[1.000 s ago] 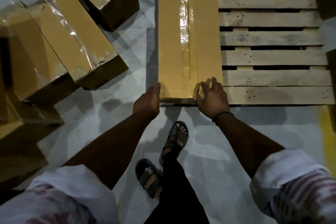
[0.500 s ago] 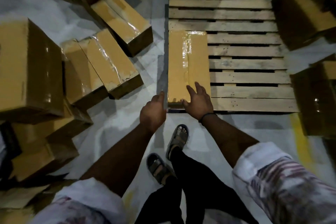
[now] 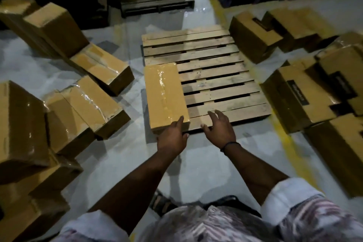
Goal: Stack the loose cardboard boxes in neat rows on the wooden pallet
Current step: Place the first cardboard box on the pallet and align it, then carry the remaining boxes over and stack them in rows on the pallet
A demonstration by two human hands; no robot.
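Observation:
A long taped cardboard box (image 3: 165, 94) lies flat along the left edge of the wooden pallet (image 3: 216, 84), at its near left corner. My left hand (image 3: 172, 139) hovers at the box's near right corner with relaxed fingers and holds nothing. My right hand (image 3: 220, 127) is spread open over the pallet's front slat, to the right of the box, and grips nothing. Loose cardboard boxes (image 3: 94, 102) lie scattered on the grey floor to the left, and more loose boxes (image 3: 298, 100) lie to the right of the pallet.
A second pallet (image 3: 157, 4) with tall boxes stands at the back. A yellow floor line (image 3: 284, 139) runs along the pallet's right side. Bare grey floor (image 3: 196, 163) lies between me and the pallet. More boxes (image 3: 255, 33) crowd the pallet's far right corner.
Both hands have come off the box's near end; the right one has moved right over the pallet slats. The view has risen and pulled back, showing more boxes around.

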